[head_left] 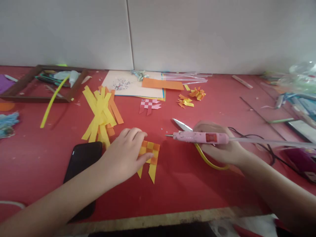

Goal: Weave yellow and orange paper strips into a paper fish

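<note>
My left hand [127,154] is curled over a woven orange and yellow paper fish [154,153], its thumb on the weave and its fingers at the upper left edge. Two yellow pointed strips stick out of the fish toward me. My right hand [217,141] is closed around a pink hot glue gun [199,137] whose nozzle points left, toward the fish. A long clear glue stick [261,141] extends from the gun's back end. Scissors [181,124] with a yellow handle lie beneath the right hand, partly hidden. Two tiny googly eyes [164,130] rest near the nozzle.
A pink woven paper fish [148,105] lies farther back. Yellow paper strips [100,112] are piled at left, above a black phone [84,158]. Paper scraps [197,93], sheets holding googly eyes [133,86] and a brown frame [37,98] sit near the wall. A cord [271,151] runs at right.
</note>
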`<state>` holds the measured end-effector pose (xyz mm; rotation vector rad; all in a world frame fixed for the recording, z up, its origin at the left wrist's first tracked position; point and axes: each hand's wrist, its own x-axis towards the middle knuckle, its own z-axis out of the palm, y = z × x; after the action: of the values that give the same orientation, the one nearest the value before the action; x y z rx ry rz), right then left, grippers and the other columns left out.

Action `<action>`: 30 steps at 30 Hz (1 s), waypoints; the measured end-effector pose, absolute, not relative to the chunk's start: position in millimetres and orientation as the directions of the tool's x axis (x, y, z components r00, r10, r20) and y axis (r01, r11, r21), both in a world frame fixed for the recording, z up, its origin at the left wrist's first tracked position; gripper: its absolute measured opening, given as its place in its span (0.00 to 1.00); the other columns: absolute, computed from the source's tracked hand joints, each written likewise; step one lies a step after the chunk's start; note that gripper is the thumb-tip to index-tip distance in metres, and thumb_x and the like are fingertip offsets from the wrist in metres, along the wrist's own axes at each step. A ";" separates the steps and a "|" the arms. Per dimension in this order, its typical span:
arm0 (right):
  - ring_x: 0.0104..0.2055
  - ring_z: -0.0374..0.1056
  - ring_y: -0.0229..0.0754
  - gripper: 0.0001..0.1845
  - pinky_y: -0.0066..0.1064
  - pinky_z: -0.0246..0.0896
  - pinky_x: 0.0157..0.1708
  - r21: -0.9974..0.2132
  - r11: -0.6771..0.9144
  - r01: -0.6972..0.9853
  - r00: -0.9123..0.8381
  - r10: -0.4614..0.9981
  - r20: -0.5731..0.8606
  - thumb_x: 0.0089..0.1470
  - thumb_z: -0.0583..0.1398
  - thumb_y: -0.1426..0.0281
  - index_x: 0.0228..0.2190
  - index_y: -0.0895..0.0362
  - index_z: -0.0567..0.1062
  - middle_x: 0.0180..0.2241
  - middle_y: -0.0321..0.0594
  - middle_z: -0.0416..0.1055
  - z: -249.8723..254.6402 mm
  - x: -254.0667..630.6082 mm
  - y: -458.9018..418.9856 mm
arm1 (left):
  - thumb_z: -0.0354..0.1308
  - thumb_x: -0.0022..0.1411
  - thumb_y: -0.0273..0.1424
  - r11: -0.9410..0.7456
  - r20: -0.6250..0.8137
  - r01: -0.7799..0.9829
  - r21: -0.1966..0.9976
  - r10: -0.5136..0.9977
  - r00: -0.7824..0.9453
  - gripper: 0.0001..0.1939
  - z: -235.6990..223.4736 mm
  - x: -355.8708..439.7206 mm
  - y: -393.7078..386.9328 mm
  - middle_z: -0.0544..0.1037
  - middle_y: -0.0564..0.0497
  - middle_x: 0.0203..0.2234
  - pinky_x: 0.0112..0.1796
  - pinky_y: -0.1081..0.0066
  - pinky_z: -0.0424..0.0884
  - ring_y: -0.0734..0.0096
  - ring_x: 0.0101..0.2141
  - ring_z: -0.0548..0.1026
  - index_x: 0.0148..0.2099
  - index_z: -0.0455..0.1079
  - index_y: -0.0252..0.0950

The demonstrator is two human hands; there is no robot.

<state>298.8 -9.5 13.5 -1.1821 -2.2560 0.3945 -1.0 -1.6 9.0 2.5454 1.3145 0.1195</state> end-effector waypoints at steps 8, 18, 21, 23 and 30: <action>0.31 0.67 0.46 0.13 0.39 0.65 0.30 -0.243 0.716 0.654 -0.541 0.668 0.511 0.46 0.59 0.75 0.37 0.55 0.69 0.30 0.43 0.70 0.0 303.1 -19.8 | 0.65 0.54 0.37 -0.427 -0.318 0.805 0.412 0.760 0.566 0.10 27.7 12.6 23.4 0.73 0.49 0.33 0.34 0.65 0.64 0.58 0.37 0.72 0.31 0.68 0.38; 0.35 0.70 0.46 0.13 0.39 0.67 0.34 -0.246 0.729 0.639 -0.547 0.655 0.521 0.55 0.54 0.81 0.39 0.54 0.70 0.34 0.44 0.71 9.1 288.3 -37.1 | 0.65 0.54 0.42 0.147 -0.390 0.474 0.868 0.794 0.467 0.18 5.3 -0.4 14.7 0.78 0.50 0.45 0.47 0.63 0.69 0.59 0.50 0.74 0.44 0.70 0.42; 0.36 0.71 0.46 0.13 0.39 0.68 0.34 -0.266 0.732 0.628 -0.556 0.661 0.505 0.55 0.54 0.80 0.40 0.54 0.69 0.33 0.43 0.73 6.4 286.9 -36.5 | 0.60 0.59 0.46 0.088 -0.354 0.485 0.870 0.797 0.490 0.15 5.4 2.7 13.8 0.79 0.52 0.42 0.46 0.63 0.69 0.61 0.46 0.76 0.42 0.72 0.42; 0.34 0.71 0.45 0.12 0.38 0.67 0.33 -0.279 0.719 0.637 -0.552 0.677 0.486 0.55 0.54 0.80 0.40 0.54 0.69 0.32 0.42 0.73 2.7 288.2 -36.1 | 0.58 0.61 0.45 0.048 -0.335 0.504 0.863 0.800 0.498 0.14 7.1 5.3 13.5 0.80 0.53 0.40 0.43 0.65 0.69 0.61 0.44 0.77 0.41 0.73 0.42; 0.27 0.68 0.43 0.09 0.36 0.62 0.27 -0.245 0.703 0.668 -0.571 0.695 0.436 0.57 0.53 0.78 0.38 0.53 0.66 0.27 0.39 0.70 3.4 287.0 -38.9 | 0.55 0.63 0.41 -0.018 -0.309 0.572 0.820 0.827 0.470 0.10 16.2 13.8 3.8 0.79 0.56 0.31 0.33 0.70 0.67 0.68 0.32 0.75 0.38 0.73 0.41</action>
<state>287.0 -38.9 3.4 -1.0434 -2.4028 0.0714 13.8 3.8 16.2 1.7026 1.2093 0.3143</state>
